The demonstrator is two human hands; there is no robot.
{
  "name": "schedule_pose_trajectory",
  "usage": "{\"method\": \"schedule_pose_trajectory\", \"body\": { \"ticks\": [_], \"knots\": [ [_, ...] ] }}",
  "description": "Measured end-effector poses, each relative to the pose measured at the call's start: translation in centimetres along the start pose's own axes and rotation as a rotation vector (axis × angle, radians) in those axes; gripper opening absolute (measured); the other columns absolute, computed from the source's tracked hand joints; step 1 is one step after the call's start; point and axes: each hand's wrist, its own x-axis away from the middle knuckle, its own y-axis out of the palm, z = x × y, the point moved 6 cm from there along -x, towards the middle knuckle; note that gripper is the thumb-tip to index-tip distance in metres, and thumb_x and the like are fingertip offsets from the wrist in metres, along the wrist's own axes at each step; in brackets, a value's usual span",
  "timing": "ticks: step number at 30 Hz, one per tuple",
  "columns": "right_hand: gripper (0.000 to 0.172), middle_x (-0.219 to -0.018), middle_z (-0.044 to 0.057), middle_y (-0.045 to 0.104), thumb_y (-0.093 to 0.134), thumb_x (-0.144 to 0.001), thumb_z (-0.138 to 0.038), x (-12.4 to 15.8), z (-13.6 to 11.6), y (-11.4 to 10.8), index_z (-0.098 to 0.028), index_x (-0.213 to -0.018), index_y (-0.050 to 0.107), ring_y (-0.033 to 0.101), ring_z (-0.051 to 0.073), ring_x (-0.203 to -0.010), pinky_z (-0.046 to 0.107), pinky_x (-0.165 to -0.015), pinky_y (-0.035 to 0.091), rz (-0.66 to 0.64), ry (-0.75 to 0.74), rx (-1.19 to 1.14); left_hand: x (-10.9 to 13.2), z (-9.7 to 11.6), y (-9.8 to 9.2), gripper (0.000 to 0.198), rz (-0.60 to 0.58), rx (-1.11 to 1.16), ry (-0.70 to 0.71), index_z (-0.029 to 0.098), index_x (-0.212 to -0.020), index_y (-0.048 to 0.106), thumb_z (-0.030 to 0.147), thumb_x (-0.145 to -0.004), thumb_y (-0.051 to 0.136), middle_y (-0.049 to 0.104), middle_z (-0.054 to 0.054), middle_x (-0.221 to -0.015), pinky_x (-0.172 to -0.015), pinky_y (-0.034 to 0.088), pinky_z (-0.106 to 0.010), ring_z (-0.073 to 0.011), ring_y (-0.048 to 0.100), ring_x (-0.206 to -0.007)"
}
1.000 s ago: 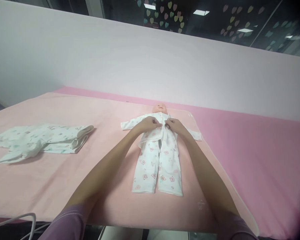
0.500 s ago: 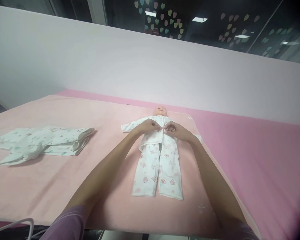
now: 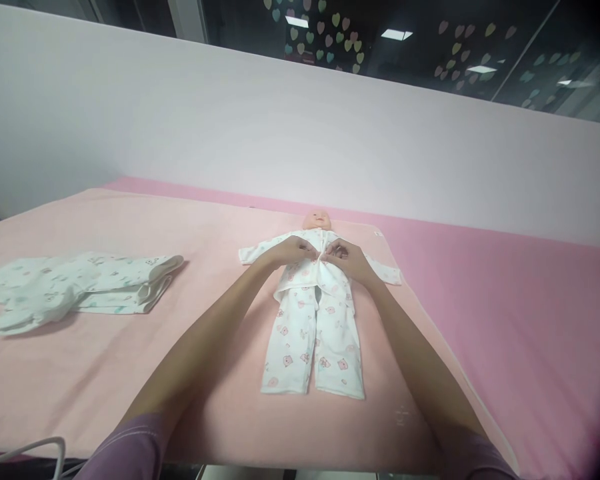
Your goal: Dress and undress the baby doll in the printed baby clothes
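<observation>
A baby doll (image 3: 317,219) lies face up, its head toward the wall. It wears a white printed top (image 3: 300,275) with long sleeves spread out and matching printed trousers (image 3: 290,340). My left hand (image 3: 295,251) pinches the front edge of the top at the chest. Close beside it, my right hand (image 3: 343,257) has its fingers closed on the same front opening. The fingertips nearly meet at the middle, where the cloth is slightly raised. Any fastener between them is too small to make out.
Folded white printed cloth (image 3: 120,273) lies at the left on the peach mat (image 3: 205,227). Pink sheeting (image 3: 505,300) extends to the right. Behind stands a white wall (image 3: 280,133) below dark glass. A white cable (image 3: 55,441) curves at the bottom left.
My right hand has moved slightly left, closer to my left hand, at the top's front opening. The whole view has shifted a little, and the doll's right-side sleeve shows more.
</observation>
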Motion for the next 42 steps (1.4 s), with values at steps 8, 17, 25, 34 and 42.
{"method": "schedule_pose_trajectory", "body": {
  "ticks": [8, 17, 25, 34, 42],
  "knots": [
    [0.029, -0.098, 0.005, 0.08, 0.08, -0.084, -0.053, -0.1, -0.4, 0.0, -0.024, -0.087, 0.079, 0.067, 0.02, -0.082, 0.034, -0.078, 0.053, 0.044, -0.008, 0.018, -0.5, -0.7, -0.1, 0.028, -0.02, 0.049, 0.0, 0.019, -0.086, 0.083, 0.046, -0.076, 0.08, 0.066, -0.004, -0.08, -0.058, 0.033, -0.027, -0.014, 0.047, -0.068],
    [0.008, -0.1, 0.004, 0.08, 0.077, -0.086, -0.022, 0.6, -3.7, 0.7, -0.026, -0.091, 0.081, 0.073, 0.023, -0.089, 0.039, -0.084, 0.058, 0.071, -0.039, 0.291, -0.6, -1.2, -0.3, 0.036, -0.023, 0.082, -0.019, 0.019, -0.088, 0.084, 0.053, -0.073, 0.083, 0.068, -0.005, -0.083, -0.059, 0.035, -0.028, -0.0145, 0.049, -0.069],
    [0.005, -0.094, 0.003, 0.079, 0.079, -0.086, -0.028, 0.2, -2.6, 0.9, -0.025, -0.083, 0.077, 0.073, 0.021, -0.084, 0.037, -0.081, 0.057, 0.129, -0.026, 0.236, 0.2, 0.0, -0.1, 0.04, 0.006, 0.031, -0.01, 0.02, -0.082, 0.081, 0.06, -0.077, 0.08, 0.06, -0.003, -0.072, -0.057, 0.031, -0.029, -0.0138, 0.044, -0.063],
    [0.023, -0.102, 0.006, 0.081, 0.084, -0.081, -0.044, -0.1, -0.6, 0.1, -0.023, -0.089, 0.079, 0.074, 0.024, -0.091, 0.04, -0.087, 0.059, -0.049, 0.015, -0.008, 0.3, 0.5, 0.5, 0.037, 0.094, -0.043, -0.006, 0.019, -0.072, 0.073, 0.055, -0.074, 0.08, 0.053, -0.001, -0.066, -0.056, 0.027, -0.03, -0.0131, 0.039, -0.06],
    [0.029, -0.105, 0.007, 0.079, 0.083, -0.082, -0.052, -0.2, -0.4, -0.4, -0.025, -0.089, 0.078, 0.072, 0.027, -0.104, 0.042, -0.093, 0.057, -0.035, -0.03, -0.039, 0.6, 0.4, 0.4, 0.034, 0.023, 0.049, -0.061, 0.019, -0.075, 0.075, 0.051, -0.071, 0.086, 0.048, 0.001, -0.064, -0.056, 0.025, -0.03, -0.0127, 0.036, -0.061]
  ]
}}
